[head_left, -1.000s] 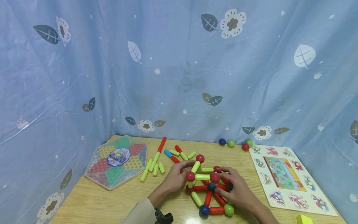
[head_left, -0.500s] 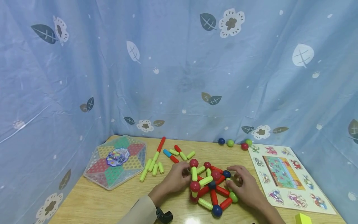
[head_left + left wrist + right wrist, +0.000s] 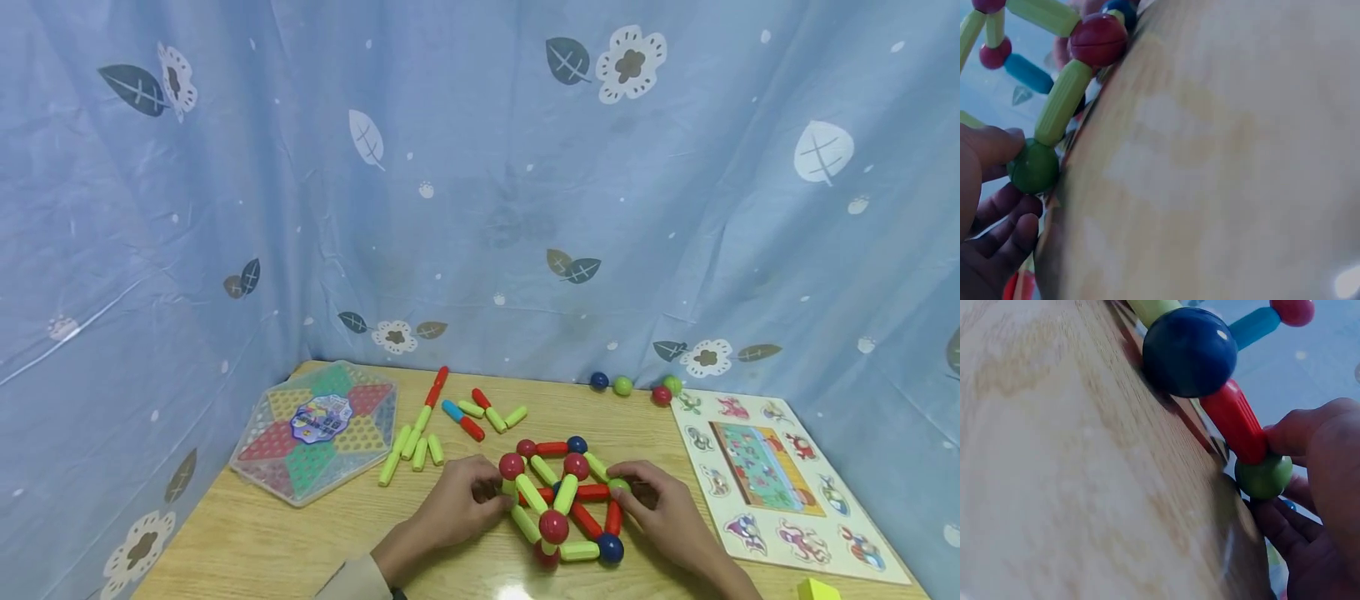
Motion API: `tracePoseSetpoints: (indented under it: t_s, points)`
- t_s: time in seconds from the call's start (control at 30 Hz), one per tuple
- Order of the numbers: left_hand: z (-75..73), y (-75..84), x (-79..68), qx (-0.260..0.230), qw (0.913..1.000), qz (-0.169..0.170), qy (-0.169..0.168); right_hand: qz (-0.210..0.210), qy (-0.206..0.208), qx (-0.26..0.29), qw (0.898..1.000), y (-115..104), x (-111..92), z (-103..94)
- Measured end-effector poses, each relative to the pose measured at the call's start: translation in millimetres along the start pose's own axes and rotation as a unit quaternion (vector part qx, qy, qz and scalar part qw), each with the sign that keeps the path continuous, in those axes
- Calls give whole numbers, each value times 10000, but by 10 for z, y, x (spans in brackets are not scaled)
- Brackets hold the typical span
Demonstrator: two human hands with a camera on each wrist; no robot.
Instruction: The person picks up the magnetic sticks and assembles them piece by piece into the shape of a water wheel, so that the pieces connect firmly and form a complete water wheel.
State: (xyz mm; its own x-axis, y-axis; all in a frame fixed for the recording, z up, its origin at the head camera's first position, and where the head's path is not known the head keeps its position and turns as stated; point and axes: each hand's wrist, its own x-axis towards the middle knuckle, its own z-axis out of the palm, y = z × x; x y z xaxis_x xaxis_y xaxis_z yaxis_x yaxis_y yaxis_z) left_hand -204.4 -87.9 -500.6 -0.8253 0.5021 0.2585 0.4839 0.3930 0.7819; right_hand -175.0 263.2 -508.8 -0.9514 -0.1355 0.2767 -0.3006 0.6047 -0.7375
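A model of magnetic rods and balls (image 3: 554,527) stands on the table between both hands. Its low ring has red and yellow-green rods around a dark centre ball, and three red balls joined by yellow-green rods form a raised triangle. My left hand (image 3: 459,508) is at the model's left side; in the left wrist view its thumb and fingers pinch a green ball (image 3: 1034,167) at a corner. On the right side, my right hand (image 3: 663,510) pinches another green ball (image 3: 1264,477), its thumb beside a red rod (image 3: 1235,422). A blue ball (image 3: 1190,352) sits at that rod's other end.
Loose rods (image 3: 420,429) lie behind the left hand, near a hexagonal Chinese checkers board (image 3: 255,479). Several loose balls (image 3: 622,385) rest at the table's back edge. A picture puzzle board (image 3: 720,492) lies at right, with a yellow block (image 3: 816,589) in front.
The model has turned counterclockwise as seen from above; its front blue ball has swung right and the right green ball has gone backward. Both hands have shifted their hold along the ring.
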Motion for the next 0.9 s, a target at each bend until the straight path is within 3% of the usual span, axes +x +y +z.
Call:
tracePoseSetpoints:
  t_s: [0.2,0.37,0.53,0.7,0.9]
  points:
    - [75,89,-81,-338,9994,-48,-105,-130,127,119,9998,60,-18,-9]
    - [33,65,-90,-651,9967,-125,-474,-212,167,189,9995,86,-31,-21]
    - [-191,-42,-93,-1676,9804,-356,-972,-142,145,233,9995,91,-38,-26]
    - [-513,-153,-88,-2545,9602,-376,-1084,-110,110,114,9998,105,-6,-23]
    - [-770,-240,-22,-2717,9577,-200,-930,-27,-128,348,9993,138,101,-18]
